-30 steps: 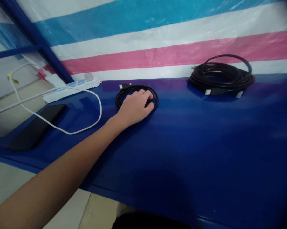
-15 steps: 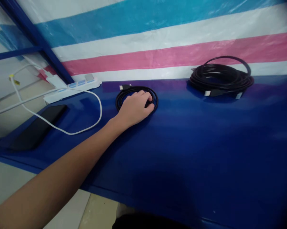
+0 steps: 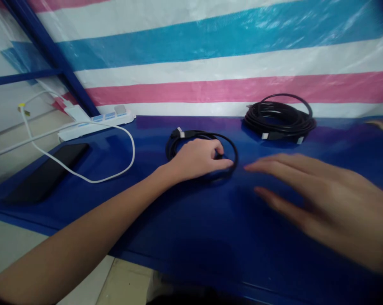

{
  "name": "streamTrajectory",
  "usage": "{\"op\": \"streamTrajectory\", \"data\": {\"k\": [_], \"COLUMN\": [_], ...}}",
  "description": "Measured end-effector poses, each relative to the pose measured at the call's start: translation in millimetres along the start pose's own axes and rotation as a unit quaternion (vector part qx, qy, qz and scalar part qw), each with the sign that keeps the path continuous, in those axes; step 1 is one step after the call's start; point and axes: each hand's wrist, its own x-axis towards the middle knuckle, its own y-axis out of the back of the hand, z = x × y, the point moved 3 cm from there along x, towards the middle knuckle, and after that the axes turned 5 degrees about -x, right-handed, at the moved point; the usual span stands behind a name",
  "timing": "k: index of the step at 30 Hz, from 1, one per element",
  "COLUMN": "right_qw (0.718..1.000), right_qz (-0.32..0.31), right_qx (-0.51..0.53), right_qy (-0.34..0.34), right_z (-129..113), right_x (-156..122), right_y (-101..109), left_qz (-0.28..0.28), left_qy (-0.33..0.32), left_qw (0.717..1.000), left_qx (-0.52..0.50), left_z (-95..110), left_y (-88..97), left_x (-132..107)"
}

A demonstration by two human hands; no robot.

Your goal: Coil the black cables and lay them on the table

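Observation:
A small coil of black HDMI cable [image 3: 171, 148] lies on the blue tabletop [image 3: 191, 228], its light-tipped plugs at the coil's upper left. My left hand [image 3: 199, 159] is closed on this coil from above, fingers curled into the loop and thumb reaching over its right side; the fingertips are partly hidden. To the right, my right hand [image 3: 325, 203] is in the air with fingers apart, pointing at the coil and holding nothing. It is blurred by motion and does not touch the cable.
A larger black cable coil [image 3: 278, 120] sits at the back right by the striped plastic sheet [image 3: 210, 46]. At the left are a white power strip [image 3: 99, 125], a looping white cord [image 3: 132, 148] and a flat black object [image 3: 48, 173]. A blue metal frame [image 3: 45, 46] rises behind them.
My left hand has drawn the small coil to the right and nearer, and its loop has spread. My right hand has come into view from the right. The camera has tilted slightly up.

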Motion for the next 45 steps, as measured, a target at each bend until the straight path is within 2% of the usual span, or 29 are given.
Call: {"op": "streamTrajectory", "data": {"k": [2, 3, 4, 6, 9, 11, 13, 15, 16, 19, 22, 24, 26, 28, 30, 31, 34, 35, 36, 37, 38, 41, 42, 43, 45], "right_qw": [0.997, 0.997, 0.997, 0.994, 0.989, 0.986, 0.983, 0.981, 0.980, 0.980, 0.981, 0.984, 0.986, 0.977, 0.942, 0.905, 0.753, 0.722, 0.706, 0.703, 0.700, 0.670, 0.653, 0.638, 0.611], "right_qz": [-0.056, -0.064, -0.080, -0.073, -0.053, -0.049, -0.041, -0.019, -0.006, 0.032, 0.079, 0.092, 0.090, 0.105, 0.112, 0.104, 0.025, -0.007, -0.033, -0.048, -0.053, -0.029, -0.026, -0.036, -0.088], "right_qx": [0.003, 0.002, 0.007, 0.028, 0.040, 0.049, 0.058, 0.061, 0.060, 0.047, 0.025, 0.018, 0.023, 0.074, 0.221, 0.324, 0.589, 0.630, 0.651, 0.657, 0.659, 0.675, 0.682, 0.690, 0.707], "right_qy": [0.054, 0.040, 0.002, -0.074, -0.135, -0.153, -0.168, -0.182, -0.187, -0.192, -0.174, -0.150, -0.142, -0.168, -0.225, -0.255, -0.292, -0.285, -0.275, -0.269, -0.269, -0.309, -0.328, -0.340, -0.346], "right_z": [16.7, 25.5, 34.1, 47.5, 58.0, 61.6, 63.7, 64.3, 63.8, 59.2, 51.1, 45.7, 42.3, 41.2, 40.0, 37.5, 18.0, 9.8, 2.9, -1.4, -2.8, 8.8, 15.1, 20.5, 25.6], "right_x": [33.3, 47.1, 57.9, 69.0, 66.2, 60.2, 56.3, 55.0, 54.9, 53.4, 49.5, 47.6, 47.5, 48.2, 47.8, 46.8, 41.5, 39.6, 37.8, 36.3, 35.4, 34.6, 34.4, 34.3, 33.3], "right_y": [-3.8, -7.9, -14.1, -26.4, -38.8, -41.0, -40.2, -38.5, -37.8, -35.9, -31.7, -28.3, -23.6, -15.6, -8.5, -7.2, -13.2, -16.7, -20.2, -23.1, -25.1, -22.8, -19.9, -16.7, -11.9], "left_qz": [-0.034, -0.043, -0.049, -0.050, -0.001, 0.070, 0.119, 0.124, 0.115, 0.094, 0.104, 0.111, 0.097, 0.093, 0.125, 0.152, 0.210, 0.211, 0.200, 0.180, 0.152, 0.049, 0.017, -0.009, -0.052], "left_qy": [-0.092, -0.131, -0.159, -0.183, -0.189, -0.141, -0.060, 0.002, 0.012, -0.001, -0.013, 0.003, 0.050, 0.095, 0.126, 0.142, 0.213, 0.232, 0.241, 0.238, 0.219, 0.097, 0.065, 0.052, 0.069], "left_qw": [0.995, 0.990, 0.986, 0.981, 0.981, 0.986, 0.990, 0.992, 0.993, 0.995, 0.992, 0.991, 0.994, 0.988, 0.957, 0.927, 0.791, 0.750, 0.723, 0.715, 0.728, 0.836, 0.858, 0.864, 0.841], "left_qx": [-0.010, -0.003, 0.009, 0.026, 0.047, 0.055, 0.048, 0.033, 0.029, 0.040, 0.067, 0.068, 0.023, -0.079, -0.228, -0.312, -0.534, -0.582, -0.616, -0.633, -0.632, -0.537, -0.509, -0.501, -0.534], "left_z": [21.9, 31.1, 37.8, 42.9, 33.1, 17.4, -0.6, -13.9, -17.0, -14.2, -1.9, 5.7, 9.2, 9.8, 7.6, 5.3, -3.0, -3.8, -2.9, -0.1, 4.4, 25.0, 31.2, 35.6, 39.0], "left_y": [-10.0, -14.1, -17.3, -20.1, -14.4, -5.9, 0.9, 3.1, 2.7, 1.1, 2.7, 5.3, 7.1, 9.2, 12.2, 13.7, 13.3, 11.8, 10.2, 9.0, 8.6, 9.9, 9.9, 9.5, 8.5], "left_x": [4.7, 7.4, 10.2, 15.8, 21.3, 23.2, 24.0, 23.8, 23.4, 20.4, 15.8, 12.9, 10.9, 9.8, 9.8, 9.9, 10.0, 10.0, 10.1, 10.2, 10.3, 8.1, 6.1, 4.0, 0.7]}}
